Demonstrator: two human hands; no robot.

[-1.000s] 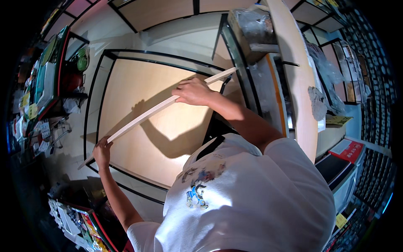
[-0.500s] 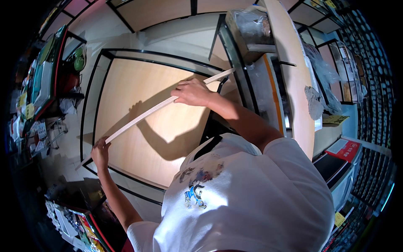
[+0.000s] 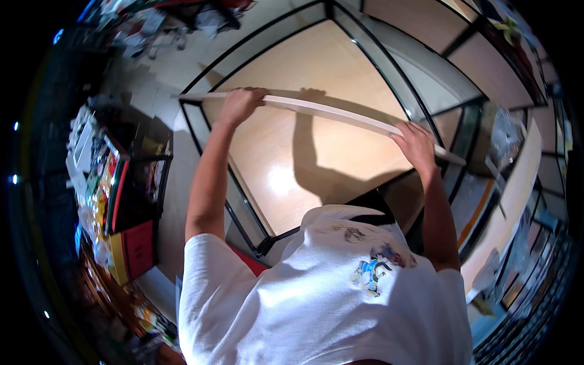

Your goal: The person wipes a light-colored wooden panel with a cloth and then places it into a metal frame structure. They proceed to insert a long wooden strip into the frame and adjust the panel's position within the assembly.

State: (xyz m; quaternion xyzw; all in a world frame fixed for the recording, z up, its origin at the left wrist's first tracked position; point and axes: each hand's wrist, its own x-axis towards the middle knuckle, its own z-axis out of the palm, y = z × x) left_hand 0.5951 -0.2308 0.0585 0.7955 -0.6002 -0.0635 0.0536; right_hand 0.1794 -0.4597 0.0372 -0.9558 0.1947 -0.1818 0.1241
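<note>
At 9 o'clock we see a crowded rack (image 3: 137,194), and near 8 a red box (image 3: 139,250). At 11 we come to the left hand (image 3: 243,104), curled firmly over the board (image 3: 325,112), whose free end pokes out toward 10. The board slants from there down toward 3 o'clock, raised across the black frame (image 3: 329,10); we cannot tell whether either end touches the metal.

In the middle lies the pale panel (image 3: 274,152), within the frame, with a shadow of arms and board falling across it. At 6 we find the wearer's white shirt (image 3: 316,298). Toward 2 the right hand (image 3: 415,145) grips the board near its other end, fingers bent over the top; we cannot make out the thumb clearly. Farther out, close to 3, we notice a clear bag (image 3: 506,135) and a long pale ledge (image 3: 514,194).

As for progress, we judge the frame to be standing with the panel already in it, while the board is held by both hands and not yet set down. We see no fixing on it.
</note>
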